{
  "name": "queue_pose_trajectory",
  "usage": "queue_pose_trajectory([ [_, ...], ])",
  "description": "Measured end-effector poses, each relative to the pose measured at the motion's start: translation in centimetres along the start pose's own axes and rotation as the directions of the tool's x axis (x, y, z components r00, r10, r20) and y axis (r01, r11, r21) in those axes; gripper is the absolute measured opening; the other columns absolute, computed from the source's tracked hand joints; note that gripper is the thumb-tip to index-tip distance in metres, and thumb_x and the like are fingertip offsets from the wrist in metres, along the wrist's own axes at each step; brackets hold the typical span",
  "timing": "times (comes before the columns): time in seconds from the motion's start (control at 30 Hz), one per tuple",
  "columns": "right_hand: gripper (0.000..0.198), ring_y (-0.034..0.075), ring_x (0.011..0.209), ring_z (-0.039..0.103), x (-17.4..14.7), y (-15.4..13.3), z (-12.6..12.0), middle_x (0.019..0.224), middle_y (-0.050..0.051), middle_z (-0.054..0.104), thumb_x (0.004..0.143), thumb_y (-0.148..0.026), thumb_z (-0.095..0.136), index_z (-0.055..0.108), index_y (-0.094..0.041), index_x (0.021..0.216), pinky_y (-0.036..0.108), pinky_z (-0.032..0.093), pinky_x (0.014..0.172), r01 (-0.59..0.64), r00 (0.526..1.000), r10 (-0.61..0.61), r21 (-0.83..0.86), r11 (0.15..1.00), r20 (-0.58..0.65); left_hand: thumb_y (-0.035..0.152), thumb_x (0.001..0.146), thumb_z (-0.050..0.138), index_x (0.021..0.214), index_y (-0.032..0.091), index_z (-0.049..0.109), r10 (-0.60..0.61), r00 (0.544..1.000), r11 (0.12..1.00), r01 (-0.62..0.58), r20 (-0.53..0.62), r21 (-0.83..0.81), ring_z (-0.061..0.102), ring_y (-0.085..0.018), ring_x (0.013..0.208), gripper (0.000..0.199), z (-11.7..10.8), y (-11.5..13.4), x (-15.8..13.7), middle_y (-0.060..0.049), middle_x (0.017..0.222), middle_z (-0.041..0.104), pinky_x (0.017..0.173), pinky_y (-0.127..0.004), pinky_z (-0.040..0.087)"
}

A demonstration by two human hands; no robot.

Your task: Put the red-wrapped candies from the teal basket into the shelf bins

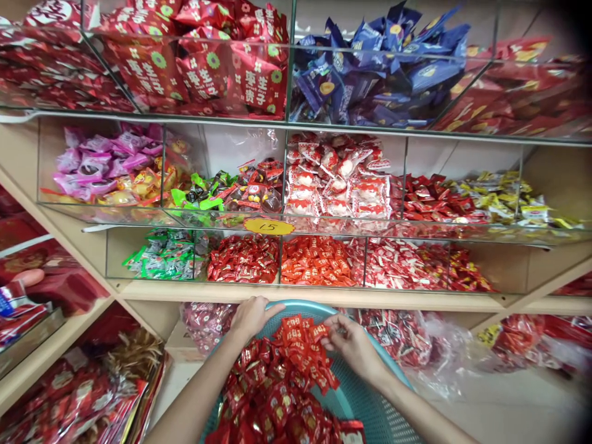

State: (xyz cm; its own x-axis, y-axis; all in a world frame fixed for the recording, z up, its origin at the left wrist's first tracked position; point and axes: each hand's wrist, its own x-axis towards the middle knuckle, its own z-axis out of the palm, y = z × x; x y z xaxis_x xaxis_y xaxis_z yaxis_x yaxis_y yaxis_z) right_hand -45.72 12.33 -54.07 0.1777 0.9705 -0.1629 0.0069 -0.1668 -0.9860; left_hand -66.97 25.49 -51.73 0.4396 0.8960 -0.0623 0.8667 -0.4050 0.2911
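Observation:
A teal plastic basket (pixel 365 401) stands below the shelves, partly full of red wrapped candies (pixel 277 401). Brighter orange-red candy packets (pixel 298 336) lie heaped at its far side. My left hand (pixel 252 317) is closed over the far rim of the basket, with the thumb along the edge. Inside the basket, to the right, my right hand (pixel 354 345) has its fingers curled, the tips pinched at an orange-red packet on the edge of that heap. The near end of the basket is cut off by the frame.
Glass-fronted shelves hold blue packets (pixel 365 74), large red packets (pixel 203 68) and several wrapped candies in compartments. The lowest row has orange-red candies (pixel 317 262) right above the basket. A yellow price tag (pixel 269 226) reads 15. Another person's finger (pixel 30 277) shows at the left.

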Motion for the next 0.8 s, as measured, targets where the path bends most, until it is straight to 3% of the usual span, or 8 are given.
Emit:
queue_pose_trajectory([
  [0.3,0.026,0.018,0.069,0.062,-0.41,-0.23,-0.20,0.076,0.000,0.052,0.075,-0.046,0.054,0.049,-0.022,0.083,0.030,0.050,0.063,0.045,0.999,-0.046,-0.107,0.993,-0.009,0.073,0.076,0.026,0.089,0.018,0.067,-0.015,1.000,1.000,0.015,0.027,-0.007,0.060,-0.028,0.087,0.070,-0.28,0.29,0.02,-0.014,0.089,0.065,0.068,-0.031,0.040],
  [0.8,0.017,0.017,0.067,0.061,0.58,0.30,0.14,0.071,-0.002,0.051,0.070,-0.033,0.058,0.053,-0.020,0.081,0.030,0.048,0.061,0.053,0.999,-0.053,-0.026,0.998,-0.010,0.073,0.076,0.026,0.080,0.017,0.064,-0.010,1.000,1.000,0.010,0.016,0.006,0.060,-0.029,0.083,0.068,-0.12,0.24,0.08,-0.013,0.084,0.065,0.066,-0.032,0.038],
])
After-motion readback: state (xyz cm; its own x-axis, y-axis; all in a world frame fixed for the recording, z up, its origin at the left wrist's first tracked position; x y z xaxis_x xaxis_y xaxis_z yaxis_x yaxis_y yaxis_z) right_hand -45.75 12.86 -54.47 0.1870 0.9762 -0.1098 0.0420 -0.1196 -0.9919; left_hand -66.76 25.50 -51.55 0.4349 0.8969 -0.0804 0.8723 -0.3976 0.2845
